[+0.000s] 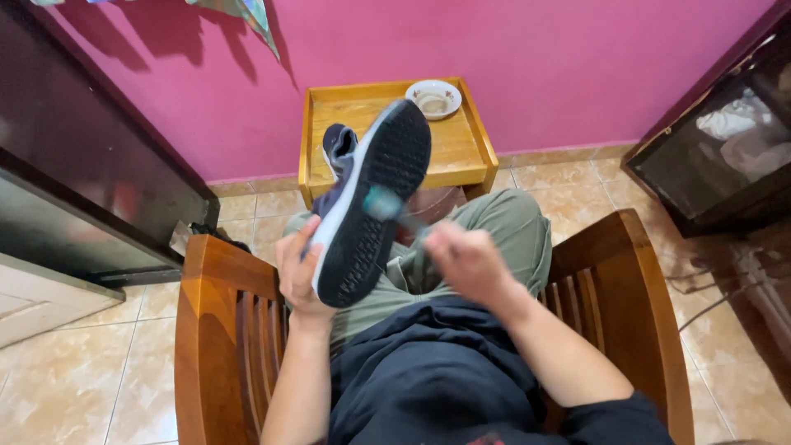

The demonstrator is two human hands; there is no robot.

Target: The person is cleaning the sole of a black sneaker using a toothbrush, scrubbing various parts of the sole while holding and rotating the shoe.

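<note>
My left hand (pixel 295 276) grips a dark blue sneaker (pixel 369 198) by its side, sole turned up toward me; the sole is black with a white rim. My right hand (pixel 468 259) is closed on a small brush (pixel 387 206) with a teal head, blurred with motion, its head touching the sole near the middle. Both hands are above my lap, over green trousers (pixel 511 239) and a dark shirt.
I sit in a wooden armchair (pixel 218 330) with slatted arms. A yellow wooden side table (pixel 474 148) stands ahead against a pink wall, with a small white dish (pixel 433 99) on it. Dark cabinets (pixel 74 181) flank both sides; tiled floor below.
</note>
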